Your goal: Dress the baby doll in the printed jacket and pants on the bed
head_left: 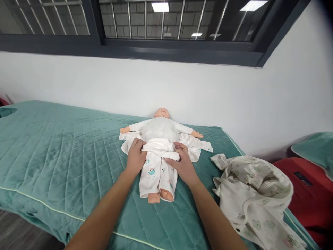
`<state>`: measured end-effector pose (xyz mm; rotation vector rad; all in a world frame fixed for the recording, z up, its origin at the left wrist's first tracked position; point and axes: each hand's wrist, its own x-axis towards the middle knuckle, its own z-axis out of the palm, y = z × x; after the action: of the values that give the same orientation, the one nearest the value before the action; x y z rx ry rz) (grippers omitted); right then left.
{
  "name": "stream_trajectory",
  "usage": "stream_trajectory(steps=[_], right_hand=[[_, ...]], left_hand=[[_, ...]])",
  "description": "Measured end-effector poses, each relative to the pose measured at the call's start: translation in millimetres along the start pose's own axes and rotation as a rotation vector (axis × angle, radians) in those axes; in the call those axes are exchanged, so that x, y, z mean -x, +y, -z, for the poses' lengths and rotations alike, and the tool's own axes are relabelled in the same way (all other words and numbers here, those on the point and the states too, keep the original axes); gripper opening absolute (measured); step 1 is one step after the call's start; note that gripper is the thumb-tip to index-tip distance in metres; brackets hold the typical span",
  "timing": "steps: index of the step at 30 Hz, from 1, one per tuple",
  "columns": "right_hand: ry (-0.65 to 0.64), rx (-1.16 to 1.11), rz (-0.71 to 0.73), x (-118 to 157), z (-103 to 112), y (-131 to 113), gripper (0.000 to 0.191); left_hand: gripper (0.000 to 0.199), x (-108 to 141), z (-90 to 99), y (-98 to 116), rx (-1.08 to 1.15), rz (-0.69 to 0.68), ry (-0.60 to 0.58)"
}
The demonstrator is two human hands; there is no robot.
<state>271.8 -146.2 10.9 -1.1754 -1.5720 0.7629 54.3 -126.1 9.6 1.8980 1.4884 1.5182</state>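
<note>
A baby doll [160,127] lies on its back with arms spread and its feet toward me. White printed pants [153,175] cover its legs, and their waistband [158,146] is bunched in folds at the belly. My left hand [135,156] grips the waistband's left side, fingers curled over the cloth. On the other side, my right hand [182,163] pinches the folded band between thumb and fingers. An opened white printed top [194,146] is spread beneath the doll, its sleeves out to both sides.
A green quilted bed cover [78,149] lies under everything. Crumpled printed baby clothing [252,201] rests at the right edge, beside a red case or bag [299,184]. Behind the bed stand a white wall [78,83] and a barred window [166,21].
</note>
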Motion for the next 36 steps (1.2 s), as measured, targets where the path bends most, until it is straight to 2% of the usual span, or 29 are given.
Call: stream_trajectory(steps=[3, 5, 8, 11, 15, 18, 22, 27, 32, 36], right_hand=[[0.044, 0.039, 0.044, 1.1, 0.4, -3.2, 0.023], [0.078, 0.078, 0.083, 2.8, 0.6, -6.9, 0.019], [0.099, 0.128, 0.121, 6.6, 0.6, -12.7, 0.016], [0.086, 0.097, 0.104, 11.2, 1.6, -15.4, 0.017], [0.031, -0.019, -0.068, 18.7, 5.2, -15.1, 0.019], [-0.021, -0.069, -0.147, 27.0, 7.0, -17.4, 0.031], [-0.106, -0.044, -0.134, 41.6, 6.7, -25.7, 0.029], [-0.117, 0.003, -0.084, 54.3, 5.7, -29.5, 0.018], [-0.089, 0.064, -0.052, 55.0, 2.3, -26.9, 0.008], [-0.076, 0.116, -0.055, 54.6, -1.2, -32.3, 0.009]], left_hand=[[0.011, 24.9, 11.6, 11.7, 0.003, -0.043, -0.025], [0.013, 39.1, 16.6, 16.2, 0.004, -0.082, -0.021], [0.015, 49.2, 18.6, 17.8, -0.004, -0.096, 0.013], [0.009, 46.3, 16.5, 16.4, -0.002, 0.002, 0.025], [0.033, 37.4, 14.6, 12.9, 0.081, 0.053, -0.021], [0.029, 33.2, 15.6, 10.9, 0.167, 0.066, -0.059], [0.023, 32.5, 20.2, 14.3, 0.282, 0.250, -0.103], [0.014, 56.7, 32.9, 27.5, 0.381, 0.367, -0.152], [0.014, 91.9, 45.3, 34.2, 0.369, 0.355, -0.218], [0.009, 93.2, 46.0, 31.2, 0.372, 0.366, -0.203]])
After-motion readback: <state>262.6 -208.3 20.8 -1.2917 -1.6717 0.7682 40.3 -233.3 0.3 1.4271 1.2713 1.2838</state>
